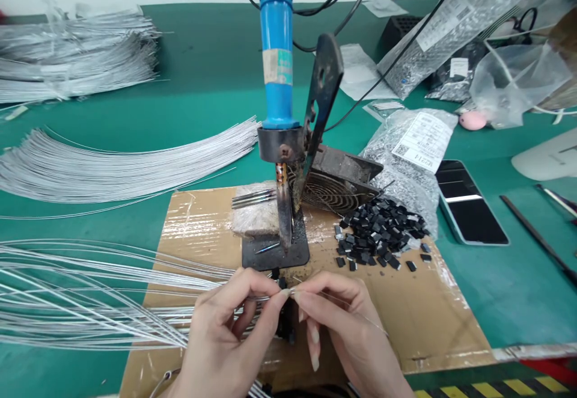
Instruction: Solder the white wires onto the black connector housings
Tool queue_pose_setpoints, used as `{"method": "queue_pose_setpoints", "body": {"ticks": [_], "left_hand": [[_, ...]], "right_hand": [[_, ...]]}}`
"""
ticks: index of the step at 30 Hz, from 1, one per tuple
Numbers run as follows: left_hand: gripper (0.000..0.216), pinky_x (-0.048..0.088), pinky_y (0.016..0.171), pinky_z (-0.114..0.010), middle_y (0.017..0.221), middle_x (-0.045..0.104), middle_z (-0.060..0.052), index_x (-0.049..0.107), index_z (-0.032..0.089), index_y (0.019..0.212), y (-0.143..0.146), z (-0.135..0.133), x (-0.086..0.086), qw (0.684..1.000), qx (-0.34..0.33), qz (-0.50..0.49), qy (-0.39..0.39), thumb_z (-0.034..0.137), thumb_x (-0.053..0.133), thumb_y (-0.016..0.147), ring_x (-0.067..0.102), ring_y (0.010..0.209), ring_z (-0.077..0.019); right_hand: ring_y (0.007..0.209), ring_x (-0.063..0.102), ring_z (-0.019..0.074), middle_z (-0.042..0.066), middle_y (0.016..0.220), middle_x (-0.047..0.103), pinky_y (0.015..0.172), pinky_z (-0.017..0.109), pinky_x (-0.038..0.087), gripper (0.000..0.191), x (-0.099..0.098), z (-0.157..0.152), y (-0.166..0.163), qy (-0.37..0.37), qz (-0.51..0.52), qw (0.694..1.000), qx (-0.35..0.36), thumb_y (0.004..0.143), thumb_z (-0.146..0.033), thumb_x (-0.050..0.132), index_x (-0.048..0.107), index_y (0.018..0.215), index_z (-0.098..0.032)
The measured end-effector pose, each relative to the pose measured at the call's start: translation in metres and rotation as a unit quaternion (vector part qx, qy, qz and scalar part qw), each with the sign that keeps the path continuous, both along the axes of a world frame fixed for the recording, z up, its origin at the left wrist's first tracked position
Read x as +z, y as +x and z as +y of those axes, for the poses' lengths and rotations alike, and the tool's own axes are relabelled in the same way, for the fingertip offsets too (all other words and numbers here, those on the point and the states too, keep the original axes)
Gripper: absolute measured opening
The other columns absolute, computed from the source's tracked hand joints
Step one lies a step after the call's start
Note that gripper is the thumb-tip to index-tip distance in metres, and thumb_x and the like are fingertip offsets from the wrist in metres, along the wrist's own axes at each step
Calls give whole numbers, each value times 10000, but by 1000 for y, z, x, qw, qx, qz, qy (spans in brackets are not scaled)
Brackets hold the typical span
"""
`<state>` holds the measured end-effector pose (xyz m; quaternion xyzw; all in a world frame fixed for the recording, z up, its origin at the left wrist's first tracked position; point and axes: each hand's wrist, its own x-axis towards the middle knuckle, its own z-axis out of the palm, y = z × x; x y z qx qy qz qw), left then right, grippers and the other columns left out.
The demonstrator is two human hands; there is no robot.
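Observation:
My left hand (238, 326) is closed in a pinch, thumb against forefinger, on the end of a thin grey cable. Its fingertips meet those of my right hand (342, 314), which pinches a fine wire trailing back over its palm side. What lies exactly between the fingertips is too small to make out. Beneath and left of my hands runs a loose bunch of grey cables (112, 278), with several black connectors partly hidden under the fingers. Just beyond, a blue-handled soldering iron (277, 55) points straight down in a black stand, its tip above a dark base plate (274, 258).
A pile of small black connectors (383, 232) lies on the cardboard (433, 314), beside a small fan (338, 181). Cable bundles (126, 169) lie at the left. To the right are a bubble-wrap bag (406, 157), a phone (471, 202) and dark tweezers (536, 235).

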<state>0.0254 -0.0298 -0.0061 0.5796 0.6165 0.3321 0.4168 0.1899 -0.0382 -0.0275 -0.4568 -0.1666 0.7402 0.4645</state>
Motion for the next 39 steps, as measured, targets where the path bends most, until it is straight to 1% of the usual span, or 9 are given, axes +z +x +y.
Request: {"method": "queue_pose_setpoints", "body": {"ticks": [5, 7, 9, 14, 17, 22, 28, 32, 39], "left_hand": [[189, 253, 464, -262, 549, 481, 61, 730, 252, 729, 2, 2, 4, 999, -2, 28, 20, 275, 691, 913, 364, 494, -125], [196, 213, 449, -270, 533, 467, 60, 733, 249, 724, 1, 2, 4, 999, -6, 39, 25, 279, 692, 913, 322, 479, -126], [200, 216, 449, -268, 537, 464, 59, 733, 246, 723, 1, 2, 3, 999, -6, 39, 27, 281, 690, 916, 320, 479, -126], [176, 316, 490, -243, 585, 556, 54, 719, 242, 746, 2, 0, -2, 1000, 16, 16, 19, 266, 689, 918, 395, 506, -118], [177, 314, 477, -232, 582, 540, 58, 719, 235, 744, 4, -1, -4, 999, 25, 1, 20, 256, 689, 917, 395, 503, -113], [171, 332, 481, -234, 638, 604, 47, 728, 230, 770, 4, -3, -7, 999, 38, -3, 19, 275, 688, 931, 421, 497, -104], [174, 317, 492, -247, 626, 566, 57, 711, 241, 774, 3, -3, -7, 999, 23, 6, 29, 258, 673, 943, 394, 507, -111], [170, 301, 482, -255, 618, 567, 52, 714, 242, 791, 2, -5, -10, 999, 12, 23, 48, 254, 671, 955, 375, 494, -112], [157, 377, 460, -209, 638, 634, 34, 726, 225, 792, 3, -6, -14, 998, 33, 17, 55, 268, 710, 942, 503, 493, -104]], "right_hand": [[409, 564, 67, -13, 584, 646, 405, 168, 478, 274, -1, 0, 1, 0, 0, 1000, 9, 811, -410, 899, 828, 748, -153], [407, 563, 72, -13, 585, 646, 402, 174, 479, 278, -2, 0, 2, 1, -2, 1000, 10, 810, -410, 901, 826, 749, -150], [410, 573, 72, -11, 597, 655, 408, 173, 473, 285, -2, 0, 2, 2, -4, 1000, 10, 811, -414, 903, 824, 754, -146], [415, 601, 66, 0, 651, 696, 418, 160, 470, 296, -2, -3, -1, 12, -3, 1000, -2, 850, -431, 878, 820, 788, -147], [412, 598, 61, -10, 639, 681, 411, 150, 476, 283, -5, -5, -5, 17, 5, 1000, -15, 859, -428, 873, 826, 789, -158], [384, 581, 46, -23, 649, 681, 391, 144, 484, 268, -8, -8, -10, 24, 30, 999, -34, 849, -449, 881, 841, 811, -187], [404, 603, 41, -18, 664, 684, 409, 128, 487, 254, -5, -6, -9, 18, 27, 999, -37, 861, -414, 878, 843, 817, -166], [386, 594, 53, -16, 641, 679, 385, 141, 481, 263, -8, -6, -9, 24, 33, 998, -38, 848, -416, 887, 833, 790, -165], [406, 576, 49, -21, 655, 666, 393, 153, 498, 242, -7, -12, -19, 6, 38, 996, -80, 839, -417, 889, 844, 811, -180]]}}
